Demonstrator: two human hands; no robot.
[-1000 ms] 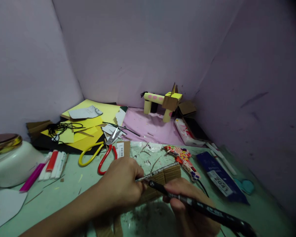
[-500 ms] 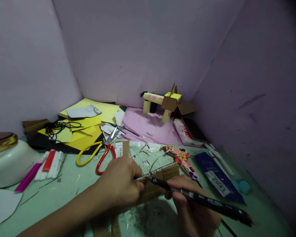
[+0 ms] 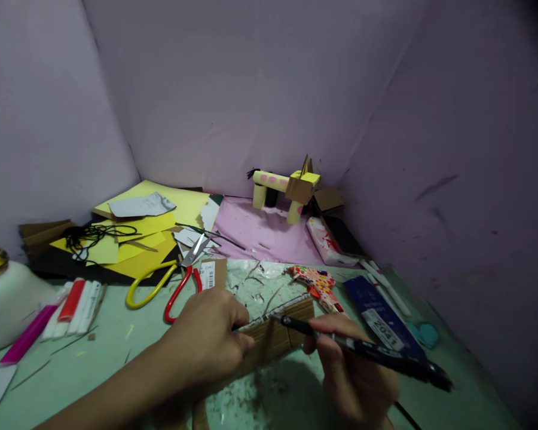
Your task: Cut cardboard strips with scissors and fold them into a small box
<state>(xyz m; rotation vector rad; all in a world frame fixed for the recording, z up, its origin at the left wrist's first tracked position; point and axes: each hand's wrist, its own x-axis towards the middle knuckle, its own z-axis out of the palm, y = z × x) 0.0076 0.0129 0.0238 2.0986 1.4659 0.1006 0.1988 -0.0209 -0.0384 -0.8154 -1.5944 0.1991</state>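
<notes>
My left hand [image 3: 217, 331] pinches the left end of a brown cardboard strip [image 3: 275, 340], holding it tilted above the table. Its upper edge is pale with dark marks along it. In my right hand [image 3: 352, 364] is a black pen [image 3: 376, 353], gripped like a writing tool. The pen's tip meets or nearly meets the strip's upper edge, just right of my left fingers. Red-and-yellow-handled scissors [image 3: 183, 269] lie open beyond my left hand. A glue gun with a flowered body [image 3: 316, 283] lies behind the strip.
Several markers [image 3: 76, 307] lie at left beside a white rounded container [image 3: 11, 298]. Yellow paper [image 3: 147, 224] and black string [image 3: 87, 239] are piled at back left. A yellow spotted animal model [image 3: 273, 180] stands at the back. A blue packet [image 3: 383, 316] lies at right.
The view has shifted, so the tabletop things appear slightly farther left. The pen tip has moved a little along the strip's edge. Both hands keep their holds.
</notes>
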